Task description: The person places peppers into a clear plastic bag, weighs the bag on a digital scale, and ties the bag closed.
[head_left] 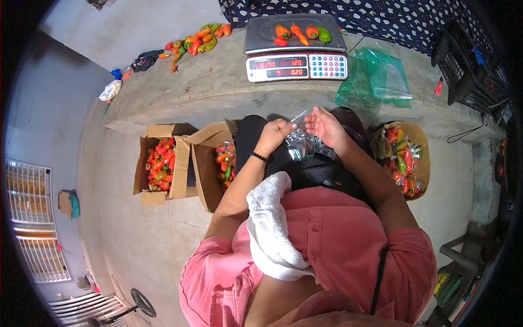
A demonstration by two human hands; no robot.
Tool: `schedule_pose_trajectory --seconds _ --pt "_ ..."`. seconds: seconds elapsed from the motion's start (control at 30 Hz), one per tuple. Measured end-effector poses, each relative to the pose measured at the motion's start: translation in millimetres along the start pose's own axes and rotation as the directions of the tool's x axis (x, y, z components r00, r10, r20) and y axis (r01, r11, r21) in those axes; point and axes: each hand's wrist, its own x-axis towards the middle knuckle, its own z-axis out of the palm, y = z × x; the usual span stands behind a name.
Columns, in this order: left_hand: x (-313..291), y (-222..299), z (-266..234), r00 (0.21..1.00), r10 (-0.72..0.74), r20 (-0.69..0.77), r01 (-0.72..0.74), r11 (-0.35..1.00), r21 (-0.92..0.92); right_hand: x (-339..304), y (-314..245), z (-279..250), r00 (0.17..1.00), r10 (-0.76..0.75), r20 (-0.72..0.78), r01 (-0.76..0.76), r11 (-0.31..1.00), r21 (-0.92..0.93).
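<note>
Over my lap, a clear plastic bag point(299, 143) hangs between my hands. My left hand point(275, 135) pinches its upper edge between thumb and fingers. Beside the bag's other edge, my right hand point(327, 128) has its palm turned inward and its fingers stretched out, the fingertips at the plastic. Ahead on the ledge is a digital scale point(297, 66). Several red, orange and green peppers point(298, 35) lie on its grey pan.
Green and clear plastic bags point(376, 79) lie right of the scale, near a black crate point(469, 82). Loose peppers point(201, 41) form a pile at the ledge's left. Pepper-filled cardboard boxes stand left point(180, 185) and right point(424, 163) of my legs; another box point(202, 163) is by my left knee.
</note>
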Motion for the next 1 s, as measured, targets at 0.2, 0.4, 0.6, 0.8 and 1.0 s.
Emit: schedule_pose_trajectory --seconds 0.2,0.4,0.6,0.8,1.0 --pt "-1 5 1 0.998 -0.005 0.063 0.011 0.995 -0.1 4 13 -1 0.998 0.035 0.047 -0.017 0.94 -0.341" --pt "0 -2 -1 0.996 0.007 0.088 -0.002 0.999 -0.053 4 12 0 0.998 0.054 0.016 -0.045 0.936 -0.35" --pt "-1 5 0 0.995 0.031 0.098 -0.029 0.999 -0.03 0 14 5 0.995 0.072 0.072 -0.017 0.813 -0.582" --pt "-1 3 -2 0.995 -0.031 0.094 0.028 0.999 0.038 2 17 3 0.994 0.076 0.073 -0.011 0.765 -0.644" --pt "1 3 0 0.992 0.003 0.127 -0.034 0.969 0.244 3 19 -1 0.993 0.077 0.091 0.002 0.754 -0.657"
